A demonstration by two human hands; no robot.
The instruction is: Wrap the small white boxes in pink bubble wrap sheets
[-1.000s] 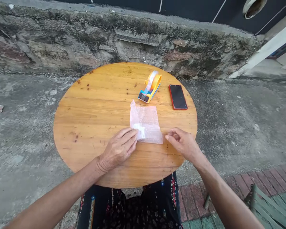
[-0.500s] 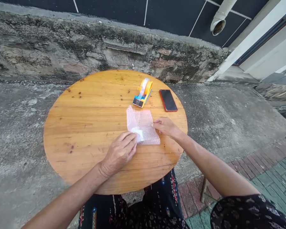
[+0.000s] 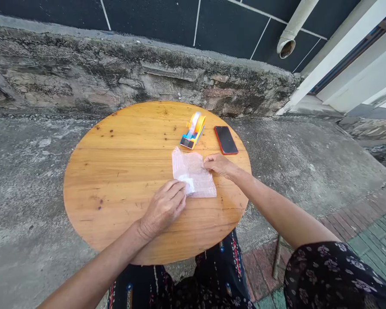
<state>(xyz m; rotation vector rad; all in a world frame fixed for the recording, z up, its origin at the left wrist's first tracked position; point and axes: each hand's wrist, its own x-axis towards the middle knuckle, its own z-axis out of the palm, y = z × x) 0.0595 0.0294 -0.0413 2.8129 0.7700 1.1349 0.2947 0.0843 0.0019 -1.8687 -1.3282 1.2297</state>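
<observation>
A sheet of pinkish, clear bubble wrap (image 3: 197, 171) lies spread on the wooden table near its front middle. On the sheet's lower left part is a small white object (image 3: 189, 183), partly hidden by my fingers; its kind I cannot make out. My left hand (image 3: 167, 201) is closed, fingers pressed together at the left edge of that white object. With thumb and fingers pinched, my right hand (image 3: 218, 164) grips the upper right edge of the bubble wrap. Just beyond the wrap stands a yellow and blue tape dispenser (image 3: 193, 131) with a roll of clear tape.
A phone with a red edge (image 3: 225, 140) lies at the right of the round wooden table (image 3: 116, 180). Behind the table runs a rough stone wall base (image 3: 93, 77) under dark tiles. A pipe (image 3: 289, 40) comes down at the upper right.
My right hand has moved slightly up and inward, and the wrap's right edge is bent with it. My left hand stays at the white object. The camera view has shifted a little.
</observation>
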